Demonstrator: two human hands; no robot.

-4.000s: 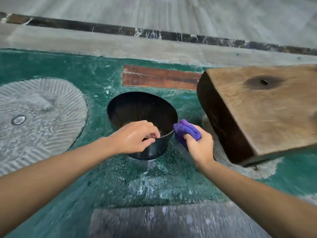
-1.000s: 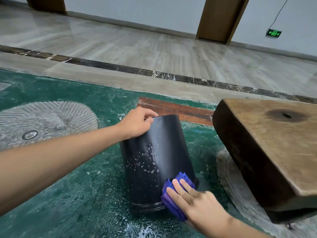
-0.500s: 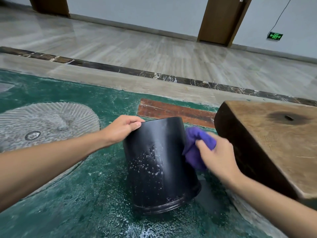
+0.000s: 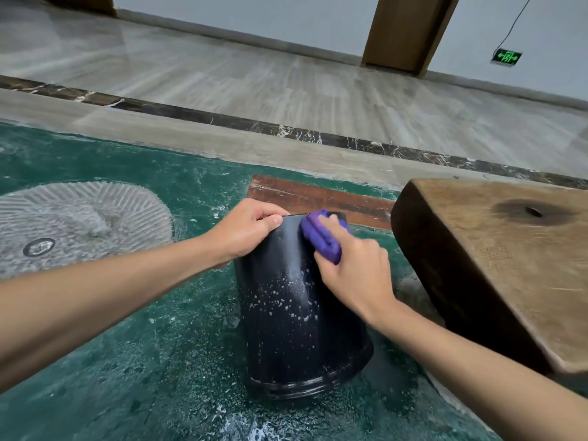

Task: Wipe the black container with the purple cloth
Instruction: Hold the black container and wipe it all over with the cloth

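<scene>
A wooden block point(image 4: 509, 265) sits at the right on the green floor point(image 4: 95, 393), which is dusted with white specks. A grey ribbed patch point(image 4: 89, 218) lies at the left, with a small round thing point(image 4: 38, 246), maybe a metal cap. A brown strip point(image 4: 318, 198) lies behind. A green sign point(image 4: 507, 56) hangs on the far wall.

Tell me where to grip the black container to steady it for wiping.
Grip the black container at its far top edge, coming from the left, as the left hand does. It stands wide end down, and this leaves the speckled near wall free for the right hand and purple cloth.
</scene>
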